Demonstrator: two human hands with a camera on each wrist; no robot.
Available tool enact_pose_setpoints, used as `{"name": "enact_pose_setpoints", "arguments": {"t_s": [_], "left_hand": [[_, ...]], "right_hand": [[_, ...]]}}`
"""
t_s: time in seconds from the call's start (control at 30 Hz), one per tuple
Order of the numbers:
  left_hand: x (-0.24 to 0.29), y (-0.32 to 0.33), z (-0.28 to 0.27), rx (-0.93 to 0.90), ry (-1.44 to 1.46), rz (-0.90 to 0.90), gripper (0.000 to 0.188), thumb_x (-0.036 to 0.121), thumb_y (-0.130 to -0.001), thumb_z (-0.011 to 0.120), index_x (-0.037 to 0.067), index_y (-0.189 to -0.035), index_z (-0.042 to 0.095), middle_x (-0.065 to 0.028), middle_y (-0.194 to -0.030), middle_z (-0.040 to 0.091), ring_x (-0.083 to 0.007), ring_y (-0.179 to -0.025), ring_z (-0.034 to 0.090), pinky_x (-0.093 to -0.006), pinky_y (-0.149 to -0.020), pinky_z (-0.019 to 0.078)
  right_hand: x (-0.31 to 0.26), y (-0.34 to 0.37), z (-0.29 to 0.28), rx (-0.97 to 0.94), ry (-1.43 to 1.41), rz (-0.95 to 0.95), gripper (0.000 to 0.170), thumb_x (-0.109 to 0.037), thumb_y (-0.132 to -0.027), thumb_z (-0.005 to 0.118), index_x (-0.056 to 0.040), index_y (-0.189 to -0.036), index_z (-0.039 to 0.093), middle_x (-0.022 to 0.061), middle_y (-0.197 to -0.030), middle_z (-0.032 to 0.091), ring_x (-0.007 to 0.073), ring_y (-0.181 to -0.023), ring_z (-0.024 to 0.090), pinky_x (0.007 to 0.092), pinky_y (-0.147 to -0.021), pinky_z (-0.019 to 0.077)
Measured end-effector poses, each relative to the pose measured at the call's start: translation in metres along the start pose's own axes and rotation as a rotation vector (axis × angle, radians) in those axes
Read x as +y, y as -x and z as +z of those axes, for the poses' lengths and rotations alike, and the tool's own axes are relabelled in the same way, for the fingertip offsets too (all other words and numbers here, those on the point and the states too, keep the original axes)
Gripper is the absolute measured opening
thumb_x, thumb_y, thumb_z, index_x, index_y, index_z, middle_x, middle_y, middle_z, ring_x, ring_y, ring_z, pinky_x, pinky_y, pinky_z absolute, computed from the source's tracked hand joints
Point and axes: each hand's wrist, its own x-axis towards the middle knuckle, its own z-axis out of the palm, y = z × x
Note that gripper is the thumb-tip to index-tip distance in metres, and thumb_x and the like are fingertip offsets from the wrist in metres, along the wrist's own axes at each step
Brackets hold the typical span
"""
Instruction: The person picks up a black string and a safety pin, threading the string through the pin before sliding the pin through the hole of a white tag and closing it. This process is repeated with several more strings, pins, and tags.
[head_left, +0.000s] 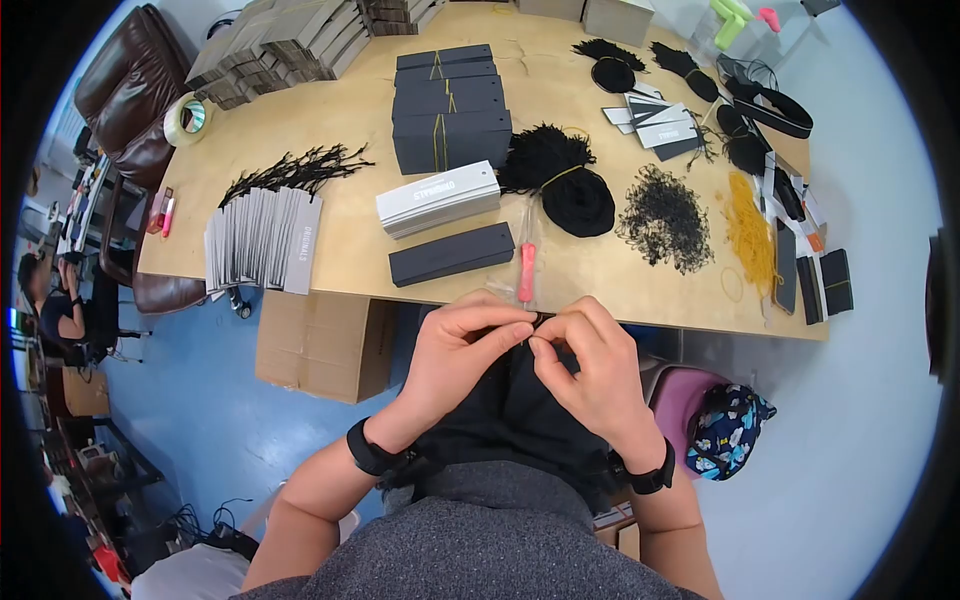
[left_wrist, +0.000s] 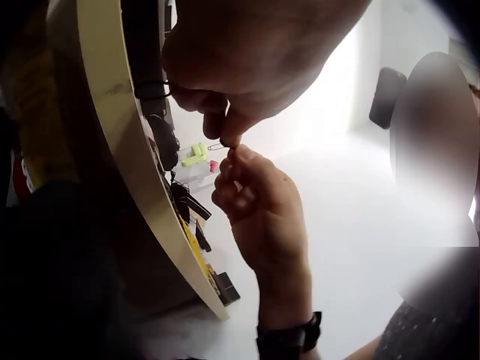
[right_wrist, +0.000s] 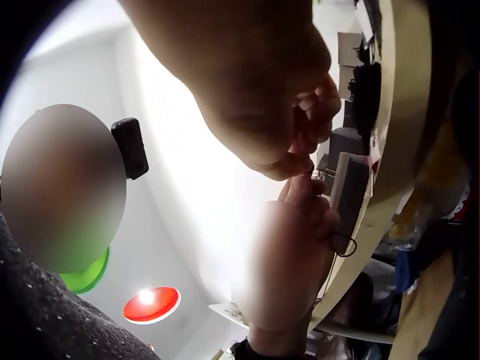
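In front of the lap, at the table's near edge, my left hand (head_left: 455,345) and right hand (head_left: 595,365) meet fingertip to fingertip. Both pinch a thin black cord (left_wrist: 154,91), whose loop hangs out past my left fingers; the loop (right_wrist: 345,244) also shows in the right wrist view. A small thin wire pin (left_wrist: 216,147) sticks out where the fingertips meet; I cannot tell which hand pinches it. Just beyond lies a tool with a red handle (head_left: 526,272). Most of the cord is hidden in the fingers.
On the wooden table (head_left: 350,225) are a black cord bundle (head_left: 578,200), a heap of small black wire pieces (head_left: 665,220), yellow rubber bands (head_left: 748,230), stacked dark tags (head_left: 450,140), a white tag stack (head_left: 438,198) and fanned corded tags (head_left: 265,240). A cardboard box (head_left: 320,345) stands below.
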Motion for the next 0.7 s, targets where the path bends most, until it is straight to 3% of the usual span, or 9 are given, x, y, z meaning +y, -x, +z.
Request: {"name": "enact_pose_setpoints", "arguments": {"t_s": [0.03,0.1,0.23,0.3,0.33,0.43,0.5,0.63,0.7], "left_hand": [[0.002,0.000,-0.001,-0.005,0.002,-0.002,0.013,0.003,-0.087,0.074,0.001,-0.100,0.074,-0.0043,-0.089,0.066,-0.0117,-0.079,0.060,-0.0251,-0.068,0.0471],[0.006,-0.001,-0.005,-0.065,-0.473,0.347,0.017,0.001,-0.084,0.074,0.001,-0.100,0.074,-0.0057,-0.089,0.066,-0.0158,-0.080,0.064,-0.0277,-0.067,0.0500],[0.010,-0.002,-0.003,-0.050,-0.593,0.545,0.016,0.000,-0.082,0.075,0.001,-0.097,0.073,-0.0078,-0.090,0.066,-0.0195,-0.079,0.064,-0.0288,-0.064,0.0509],[0.024,0.001,-0.002,-0.064,-0.383,0.251,0.011,0.001,-0.085,0.073,0.001,-0.096,0.072,-0.0063,-0.092,0.066,-0.0153,-0.080,0.064,-0.0282,-0.068,0.0507],[0.020,0.001,-0.004,-0.060,-0.384,0.251,0.011,0.001,-0.085,0.073,0.001,-0.096,0.072,-0.0063,-0.092,0.066,-0.0153,-0.080,0.064,-0.0282,-0.068,0.0507],[0.012,0.001,-0.007,-0.136,-0.026,0.032,0.011,0.003,-0.090,0.071,0.000,-0.100,0.070,-0.0027,-0.093,0.068,-0.0094,-0.082,0.062,-0.0229,-0.074,0.0498],[0.020,0.003,-0.006,-0.146,0.305,-0.258,0.012,0.005,-0.093,0.069,-0.001,-0.103,0.069,-0.0019,-0.091,0.068,-0.0067,-0.083,0.060,-0.0210,-0.075,0.0472],[0.017,0.003,-0.013,-0.204,0.290,-0.306,0.017,0.014,-0.098,0.065,-0.001,-0.105,0.069,-0.0040,-0.095,0.072,-0.0067,-0.086,0.064,-0.0206,-0.074,0.0462],[0.020,0.002,-0.015,-0.292,0.223,-0.342,0.018,0.016,-0.098,0.064,0.000,-0.105,0.070,-0.0036,-0.092,0.073,-0.0057,-0.084,0.062,-0.0206,-0.072,0.0457]], "right_hand": [[-0.001,0.002,-0.002,0.002,0.003,0.005,0.014,-0.004,-0.078,0.075,-0.0041,-0.084,0.062,0.0089,-0.081,0.056,0.0264,-0.071,0.060,0.0364,-0.062,0.0493],[-0.002,0.004,-0.005,-0.037,-0.175,0.198,0.014,-0.006,-0.081,0.075,-0.0029,-0.088,0.063,0.0083,-0.082,0.056,0.0215,-0.071,0.061,0.0320,-0.062,0.0495],[-0.003,0.003,-0.015,-0.111,-0.296,0.341,0.014,-0.008,-0.084,0.075,-0.0021,-0.091,0.064,0.0070,-0.084,0.058,0.0164,-0.073,0.062,0.0281,-0.064,0.0498],[-0.004,0.000,-0.019,-0.078,-0.267,0.252,0.017,-0.008,-0.085,0.076,-0.0015,-0.095,0.065,0.0065,-0.087,0.059,0.0158,-0.075,0.062,0.0270,-0.066,0.0504],[-0.006,-0.002,-0.021,-0.080,-0.269,0.250,0.017,-0.008,-0.085,0.076,-0.0015,-0.095,0.065,0.0065,-0.087,0.059,0.0158,-0.075,0.062,0.0270,-0.066,0.0504],[-0.007,-0.005,-0.022,-0.070,-0.262,0.102,0.019,-0.009,-0.084,0.077,-0.0014,-0.098,0.065,0.0072,-0.091,0.059,0.0177,-0.076,0.062,0.0298,-0.067,0.0510],[0.000,0.000,-0.021,-0.107,-0.307,0.072,0.019,-0.007,-0.085,0.075,-0.0024,-0.100,0.065,0.0087,-0.092,0.058,0.0221,-0.077,0.062,0.0329,-0.067,0.0511],[-0.006,-0.006,-0.025,-0.051,-0.119,-0.017,0.018,-0.004,-0.082,0.074,-0.0034,-0.098,0.066,0.0089,-0.092,0.058,0.0258,-0.081,0.061,0.0353,-0.068,0.0511],[-0.003,-0.013,-0.026,-0.071,0.026,-0.257,0.022,-0.003,-0.077,0.074,-0.0048,-0.098,0.067,0.0074,-0.092,0.058,0.0262,-0.083,0.060,0.0355,-0.071,0.0497]]}}
